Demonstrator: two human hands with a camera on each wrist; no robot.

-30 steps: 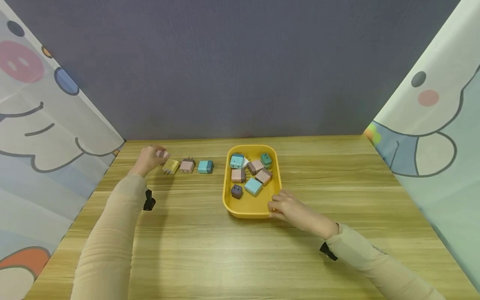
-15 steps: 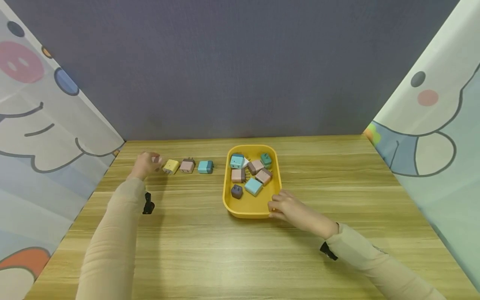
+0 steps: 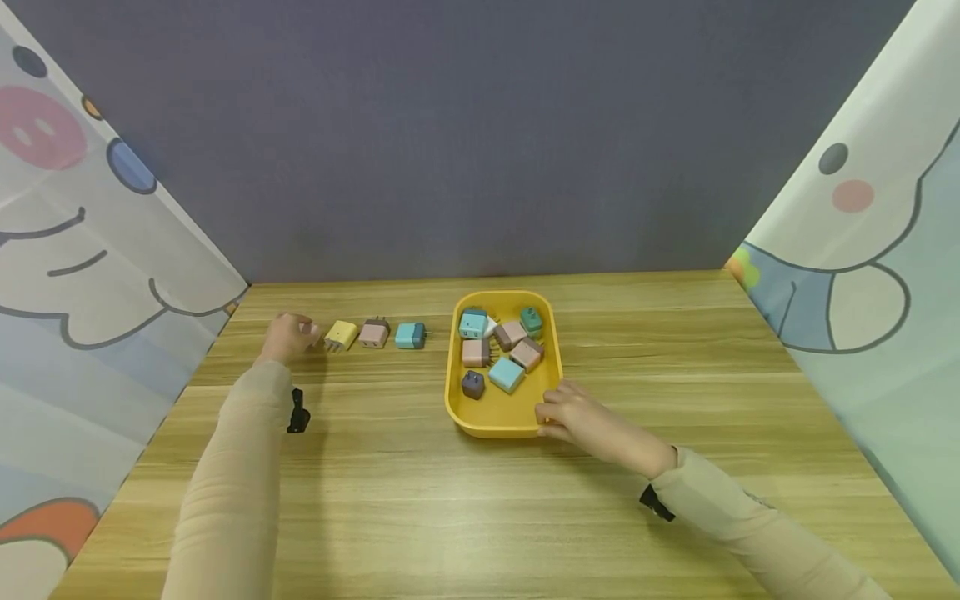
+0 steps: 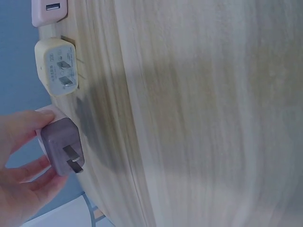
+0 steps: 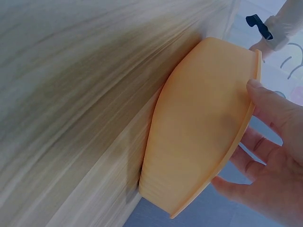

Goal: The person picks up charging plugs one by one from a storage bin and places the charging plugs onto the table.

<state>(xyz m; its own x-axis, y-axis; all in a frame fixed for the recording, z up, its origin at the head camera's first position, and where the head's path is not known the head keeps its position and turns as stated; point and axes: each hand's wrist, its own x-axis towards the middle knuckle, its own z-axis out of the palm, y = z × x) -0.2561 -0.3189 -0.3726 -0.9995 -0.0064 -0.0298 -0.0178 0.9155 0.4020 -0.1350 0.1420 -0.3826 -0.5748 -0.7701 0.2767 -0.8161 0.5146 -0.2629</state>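
Print on the yellow plug: the pale-yellow, box-shaped plastic charger plug [image 3: 342, 334] carries a whitish label [image 4: 61, 64] around its two metal prongs; the small dark characters on it are too blurred to read.
Wood-grain tabletop [image 3: 420, 517]: light yellowish-brown, streaked from side to side, with a soft shadow beside the left sleeve [image 3: 232, 483].
Backdrop: a plain dark grey-purple panel [image 3: 480, 142] stands behind the table, with pale sheets printed with cartoon figures [image 3: 112, 275] on both sides.
Yellow tray [image 3: 498, 432]: smooth plastic, rounded rectangle; inside lie three pink-and-brown plugs, two light-blue ones, a green plug [image 3: 532, 321], a small dark cube-shaped plug [image 3: 472, 385] and something white, partly hidden.
Row left of the tray: the yellow plug, a pink-and-brown plastic plug [image 3: 373, 334] and a blue two-tone plug [image 3: 410, 336], set slightly apart.
Left hand [image 3: 287, 338]: grips a pink plastic plug with a mauve-brown pronged end [image 4: 60, 142] between thumb and fingers, at the row's left end, just beside the yellow plug; whether it touches the tabletop cannot be told.
Right hand [image 3: 581, 417]: pinches the tray's rim at its near right corner, thumb outside, fingers on the other side.
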